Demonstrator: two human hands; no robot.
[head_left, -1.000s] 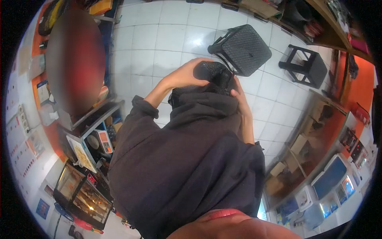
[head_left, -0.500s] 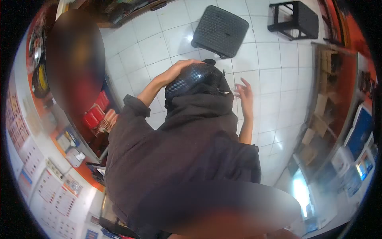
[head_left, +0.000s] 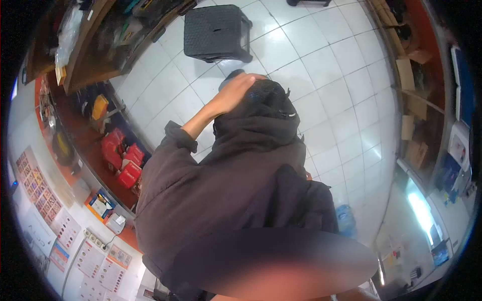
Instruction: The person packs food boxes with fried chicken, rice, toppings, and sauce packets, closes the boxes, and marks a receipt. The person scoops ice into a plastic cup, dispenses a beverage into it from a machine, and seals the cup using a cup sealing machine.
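Observation:
My left hand [head_left: 236, 95] lies on dark, patterned fabric [head_left: 263, 95] at the front of my body, fingers stretched out and partly turned from view. Whether it grips the fabric is not plain, but nothing else shows in it. A cord end and a small pale tag hang at the fabric's right side. Of my right hand or wrist [head_left: 308, 176] only a sliver of skin shows beside the dark jacket [head_left: 226, 175]; its fingers are hidden. A dark shoe tip [head_left: 233, 75] appears beyond the left hand.
A black plastic stool [head_left: 213, 32] stands ahead on white floor tiles [head_left: 331, 75]. Red machines [head_left: 129, 173] sit on the left-hand shelf, and a glass display case [head_left: 120, 35] is at upper left. Cardboard boxes [head_left: 405, 75] line the right side; a blue water bottle [head_left: 345, 218] stands on the floor.
The view has turned, so the stool appears further left. My right hand, raised with fingers apart before, has dropped beside the jacket. A large blurred shape at left is gone from view.

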